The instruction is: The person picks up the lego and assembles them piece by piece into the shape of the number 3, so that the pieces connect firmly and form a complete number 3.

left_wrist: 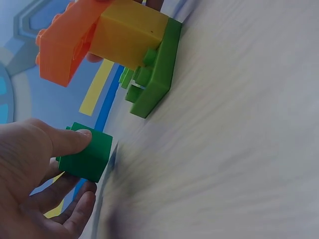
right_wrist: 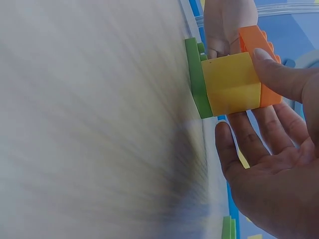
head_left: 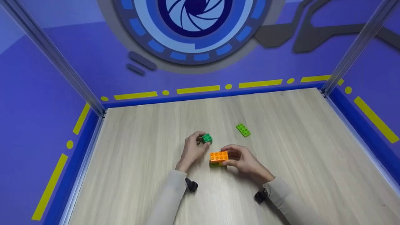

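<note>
Green block [left_wrist: 87, 158]: left fingers [left_wrist: 82, 212] pinch; right fingers [right_wrist: 247, 138] clasp stack [head_left: 218, 156].

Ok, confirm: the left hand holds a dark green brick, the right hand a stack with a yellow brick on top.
No: the head view shows an orange brick on top, not yellow. The left hand holds the dark green brick, the right hand the stack.

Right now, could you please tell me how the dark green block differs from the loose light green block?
The dark green block is cube-like; the loose light green block is longer and flatter. The left hand pinches the dark green block, while the loose one lies untouched on the table. Both have studs on top.
</note>
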`<action>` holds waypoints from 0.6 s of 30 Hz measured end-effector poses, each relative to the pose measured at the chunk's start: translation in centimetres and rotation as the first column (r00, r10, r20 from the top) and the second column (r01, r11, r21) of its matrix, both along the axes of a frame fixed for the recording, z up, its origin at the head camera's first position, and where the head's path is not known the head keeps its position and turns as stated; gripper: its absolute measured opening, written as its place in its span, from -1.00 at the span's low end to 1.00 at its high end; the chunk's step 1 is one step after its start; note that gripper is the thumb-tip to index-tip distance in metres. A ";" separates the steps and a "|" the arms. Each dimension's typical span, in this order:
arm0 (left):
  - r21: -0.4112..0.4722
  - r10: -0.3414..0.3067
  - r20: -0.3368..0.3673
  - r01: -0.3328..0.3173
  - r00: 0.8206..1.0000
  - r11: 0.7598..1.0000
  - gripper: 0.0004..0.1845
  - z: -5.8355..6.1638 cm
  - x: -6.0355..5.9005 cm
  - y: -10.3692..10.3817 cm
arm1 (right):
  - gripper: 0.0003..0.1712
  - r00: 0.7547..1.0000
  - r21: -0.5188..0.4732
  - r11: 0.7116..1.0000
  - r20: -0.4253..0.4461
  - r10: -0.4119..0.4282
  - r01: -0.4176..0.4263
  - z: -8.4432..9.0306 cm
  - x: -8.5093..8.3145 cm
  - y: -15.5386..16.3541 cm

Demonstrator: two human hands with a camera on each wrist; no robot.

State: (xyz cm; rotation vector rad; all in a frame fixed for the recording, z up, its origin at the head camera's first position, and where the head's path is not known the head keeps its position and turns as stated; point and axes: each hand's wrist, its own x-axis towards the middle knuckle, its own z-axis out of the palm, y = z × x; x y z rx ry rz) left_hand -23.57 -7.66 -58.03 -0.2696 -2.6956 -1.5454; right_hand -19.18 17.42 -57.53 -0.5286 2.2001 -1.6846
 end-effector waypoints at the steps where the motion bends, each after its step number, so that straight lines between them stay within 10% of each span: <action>1: 0.002 -0.003 -0.001 0.003 1.000 1.000 -0.61 0.1 0.1 0.0 | -0.48 1.000 -0.007 1.000 -0.002 0.001 -0.001 0.0 0.0 0.0; 18: 0.034 -0.033 0.009 0.033 0.999 0.999 -0.62 1.4 1.5 -0.8 | -0.50 1.000 -0.049 0.999 0.008 0.014 -0.013 -0.2 -0.1 0.0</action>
